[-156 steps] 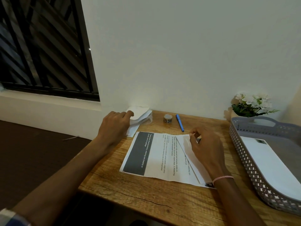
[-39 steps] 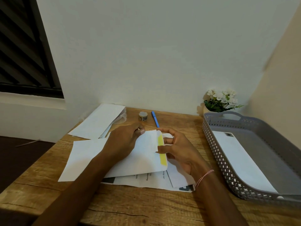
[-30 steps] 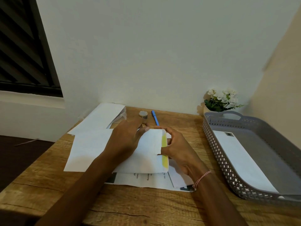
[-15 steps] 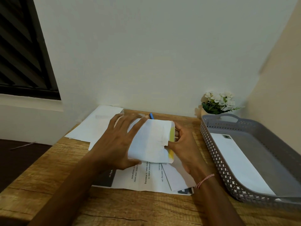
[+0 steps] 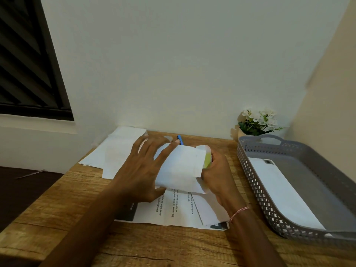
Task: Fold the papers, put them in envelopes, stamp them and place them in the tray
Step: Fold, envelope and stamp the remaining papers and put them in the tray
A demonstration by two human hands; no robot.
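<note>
A: Where do we find the envelope [image 5: 181,166]?

B: Off the table [image 5: 134,243], bowed up over the paper [image 5: 173,209], between both hands. Left hand [image 5: 143,169]: fingers spread and straight across its left part, thumb at the near edge. Right hand [image 5: 217,176]: fingers curled round the open end, by the yellow strip.

A: And the paper?

B: Flat under the hands, print up, one part turned over on the right. We judge it not yet folded small enough to go in.

A: How will these handle?

B: Both light, thin, limp. The envelope bows at a touch, so we'd hold it by the mouth edges, not the middle. We'd also keep our fingers off the yellow strip. It looks like the gummed part, though we can't confirm that. The paper keeps any crease, so we'd take it by the corners and line up the edges before pressing.

A: Anything else noted?

B: Tray [image 5: 249,171] to the right, with one stamped envelope [image 5: 279,189] lying in it. A stack [image 5: 119,151] of white envelopes at back left, pen [image 5: 180,140] behind the hands, flowers [image 5: 258,120] at the wall.
</note>
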